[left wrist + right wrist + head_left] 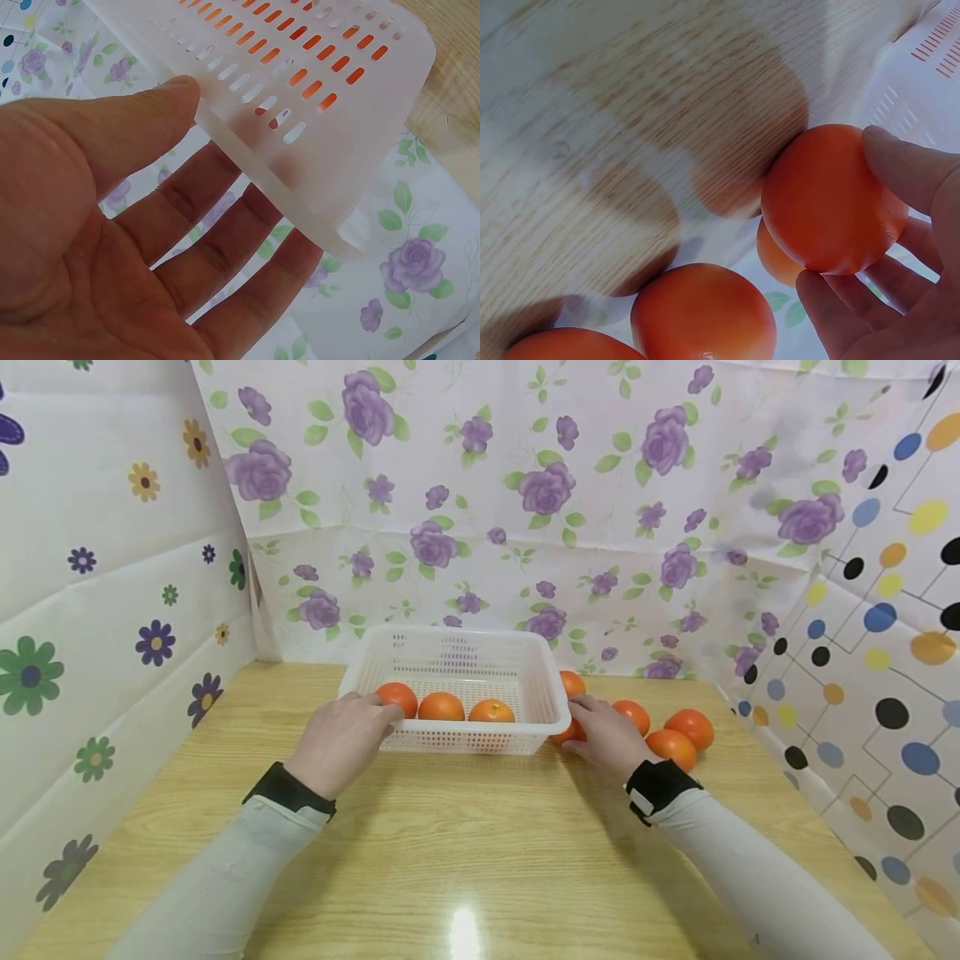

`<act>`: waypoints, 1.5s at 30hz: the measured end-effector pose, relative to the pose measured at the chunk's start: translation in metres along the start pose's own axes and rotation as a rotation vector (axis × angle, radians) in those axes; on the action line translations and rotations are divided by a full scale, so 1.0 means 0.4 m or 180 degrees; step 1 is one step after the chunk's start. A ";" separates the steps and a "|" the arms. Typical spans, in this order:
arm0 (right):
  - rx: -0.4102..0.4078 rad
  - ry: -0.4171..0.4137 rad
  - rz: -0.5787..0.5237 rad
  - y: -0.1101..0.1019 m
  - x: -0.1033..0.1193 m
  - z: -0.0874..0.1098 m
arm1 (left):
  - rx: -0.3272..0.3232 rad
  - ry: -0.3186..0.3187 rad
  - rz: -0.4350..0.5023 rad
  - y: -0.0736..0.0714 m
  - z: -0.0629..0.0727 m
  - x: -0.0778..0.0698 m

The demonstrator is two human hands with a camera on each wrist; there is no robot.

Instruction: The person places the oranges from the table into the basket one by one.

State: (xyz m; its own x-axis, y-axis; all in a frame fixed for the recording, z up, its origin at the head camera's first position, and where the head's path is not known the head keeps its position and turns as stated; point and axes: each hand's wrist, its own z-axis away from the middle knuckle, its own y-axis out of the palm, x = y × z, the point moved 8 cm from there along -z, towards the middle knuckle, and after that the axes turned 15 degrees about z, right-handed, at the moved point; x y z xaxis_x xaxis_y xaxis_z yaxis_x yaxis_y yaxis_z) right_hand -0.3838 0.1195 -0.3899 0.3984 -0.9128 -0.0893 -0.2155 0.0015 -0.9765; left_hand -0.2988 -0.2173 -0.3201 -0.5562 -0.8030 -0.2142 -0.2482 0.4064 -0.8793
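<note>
My left hand (347, 737) grips the near left corner of a white slotted plastic basket (457, 653). In the left wrist view its thumb (154, 124) lies on one side of the rim and several fingers on the other. Inside the basket, along the near side, sit a red tomato (397, 697) and two oranger round fruits (441, 706). My right hand (609, 739) holds an orange-red tomato (832, 199) just beside the basket's right end, thumb and fingertips spread round it.
Behind the right hand lies another orange fruit (572, 683), partly hidden. Several more tomatoes (688, 728) rest on the wooden table (450, 835) to the right. Flowered cloth (465, 527) hangs behind, with patterned sheets on both sides.
</note>
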 end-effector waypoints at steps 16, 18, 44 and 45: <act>-0.0042 0.0029 0.0087 -0.001 -0.002 -0.001 | -0.0039 0.0027 0.0028 -0.004 -0.002 -0.003; -0.0056 0.0018 0.0091 0.000 -0.001 -0.001 | -0.0031 0.0023 0.0023 -0.004 -0.002 -0.003; -0.0143 -0.0100 0.0001 -0.061 0.010 0.043 | 0.0034 -0.0060 -0.0034 0.003 -0.002 0.002; -0.0148 -0.0116 -0.0006 -0.066 0.010 0.047 | 0.0039 -0.0065 -0.0035 0.004 -0.002 0.002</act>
State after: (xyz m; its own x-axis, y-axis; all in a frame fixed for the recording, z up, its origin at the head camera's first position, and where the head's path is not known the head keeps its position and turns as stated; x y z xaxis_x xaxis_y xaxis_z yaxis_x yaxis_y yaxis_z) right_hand -0.3597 0.1234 -0.3681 0.4308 -0.8974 -0.0954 -0.2555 -0.0199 -0.9666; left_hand -0.3004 -0.2169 -0.3212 -0.5370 -0.8163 -0.2130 -0.2444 0.3922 -0.8868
